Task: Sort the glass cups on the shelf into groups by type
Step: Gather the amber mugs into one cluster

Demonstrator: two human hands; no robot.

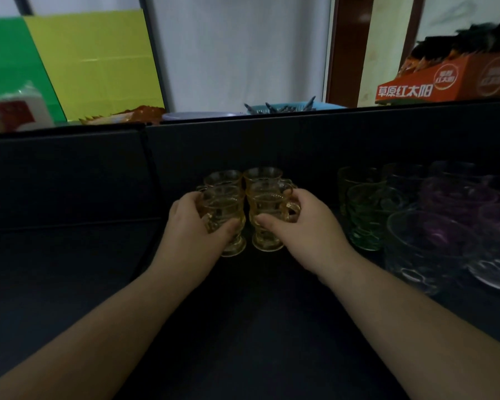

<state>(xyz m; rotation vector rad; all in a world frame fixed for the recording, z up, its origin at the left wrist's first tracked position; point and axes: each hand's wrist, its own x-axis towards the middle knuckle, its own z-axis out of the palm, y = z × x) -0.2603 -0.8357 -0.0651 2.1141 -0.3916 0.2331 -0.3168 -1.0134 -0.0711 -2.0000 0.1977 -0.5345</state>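
Several amber glass cups with handles stand in a tight cluster at the middle of the dark shelf (pixel 243 298). My left hand (pixel 194 226) wraps the front left amber cup (pixel 228 215). My right hand (pixel 300 226) grips the front right amber cup (pixel 267 209), whose handle points right. Two more amber cups (pixel 260 176) stand right behind them. To the right are green glass cups (pixel 364 215), a clear glass bowl-shaped cup (pixel 422 249) and purple glass cups (pixel 459 197).
A black back wall (pixel 70 174) rises behind the shelf. Above it sit an orange carton (pixel 430 82), a blue basket of utensils (pixel 283 106), snack packets (pixel 122 116) and green and yellow boards (pixel 84 67). Dark shelf surface lies to the left.
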